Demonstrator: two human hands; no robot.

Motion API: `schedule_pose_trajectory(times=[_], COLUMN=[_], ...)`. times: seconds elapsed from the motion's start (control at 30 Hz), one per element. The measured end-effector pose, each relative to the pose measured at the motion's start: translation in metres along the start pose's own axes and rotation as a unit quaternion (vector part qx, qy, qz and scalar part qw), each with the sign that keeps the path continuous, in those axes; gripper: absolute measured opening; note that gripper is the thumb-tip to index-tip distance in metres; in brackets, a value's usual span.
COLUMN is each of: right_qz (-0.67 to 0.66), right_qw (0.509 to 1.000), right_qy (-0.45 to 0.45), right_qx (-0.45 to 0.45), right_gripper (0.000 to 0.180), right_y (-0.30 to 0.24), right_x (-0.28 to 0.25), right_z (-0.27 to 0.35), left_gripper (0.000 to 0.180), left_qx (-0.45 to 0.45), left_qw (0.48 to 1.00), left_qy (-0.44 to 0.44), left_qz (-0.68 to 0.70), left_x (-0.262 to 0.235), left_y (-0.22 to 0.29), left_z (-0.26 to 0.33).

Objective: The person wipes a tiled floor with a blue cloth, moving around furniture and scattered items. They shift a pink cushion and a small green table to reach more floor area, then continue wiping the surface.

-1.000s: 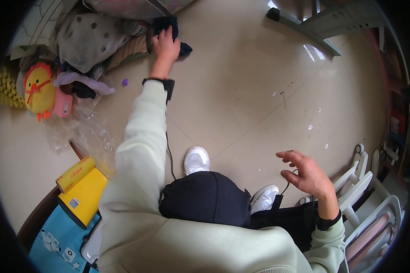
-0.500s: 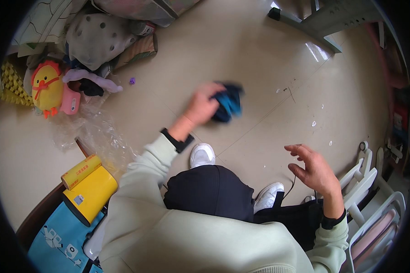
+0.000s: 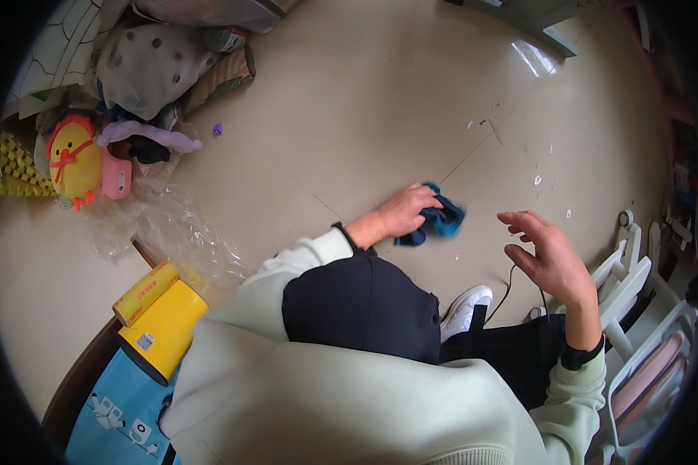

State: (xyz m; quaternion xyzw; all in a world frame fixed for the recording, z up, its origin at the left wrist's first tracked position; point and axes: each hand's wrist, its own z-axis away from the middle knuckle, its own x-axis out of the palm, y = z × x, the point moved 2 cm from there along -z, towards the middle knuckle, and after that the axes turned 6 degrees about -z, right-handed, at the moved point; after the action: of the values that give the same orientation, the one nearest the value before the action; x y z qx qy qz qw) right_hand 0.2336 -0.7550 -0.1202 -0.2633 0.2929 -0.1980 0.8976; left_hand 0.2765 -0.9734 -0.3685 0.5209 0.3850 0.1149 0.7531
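Note:
My left hand (image 3: 403,211) is closed on a crumpled dark-blue and teal cloth (image 3: 447,218), which lies low over the tiled floor (image 3: 364,124), ahead of my knee. Its fingers curl over the cloth's near side, and the edges are slightly blurred. To the right, my right hand (image 3: 552,260) hovers in the air with its fingers apart and nothing in them. Small white bits and a dark streak (image 3: 492,132) mark the floor beyond the cloth. My white shoe (image 3: 467,308) rests below, between the two hands.
At the left, a yellow chick plush (image 3: 76,159), bags and crinkled clear plastic (image 3: 174,225) lie on the floor. A yellow cylinder (image 3: 163,329) stands near a blue bag (image 3: 116,411). White folded chair frames (image 3: 628,287) crowd the right; a grey metal leg (image 3: 547,35) stands far right.
My left hand has swept the cloth to the right and nearer my body. My right hand has shifted slightly right, still with its fingers apart. The head view has tilted a little.

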Motion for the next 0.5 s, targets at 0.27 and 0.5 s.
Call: schedule_pose_trajectory(times=[0.27, 0.5], right_qz=[-0.008, 0.005], right_qw=[1.000, 1.000], right_qy=[0.027, 0.012], right_qx=[-0.010, 0.020], right_gripper=[0.040, 0.039], right_y=[0.009, 0.012], right_x=[-0.002, -0.003], right_z=[0.013, 0.008], left_gripper=[0.062, 0.043], left_qx=[-0.144, 0.028], left_qw=[0.875, 0.911], left_qy=[0.417, 0.225], left_qz=[-0.200, -0.346], left_x=[-0.203, -0.141], left_y=[-0.127, -0.094], left_z=[-0.001, -0.150])
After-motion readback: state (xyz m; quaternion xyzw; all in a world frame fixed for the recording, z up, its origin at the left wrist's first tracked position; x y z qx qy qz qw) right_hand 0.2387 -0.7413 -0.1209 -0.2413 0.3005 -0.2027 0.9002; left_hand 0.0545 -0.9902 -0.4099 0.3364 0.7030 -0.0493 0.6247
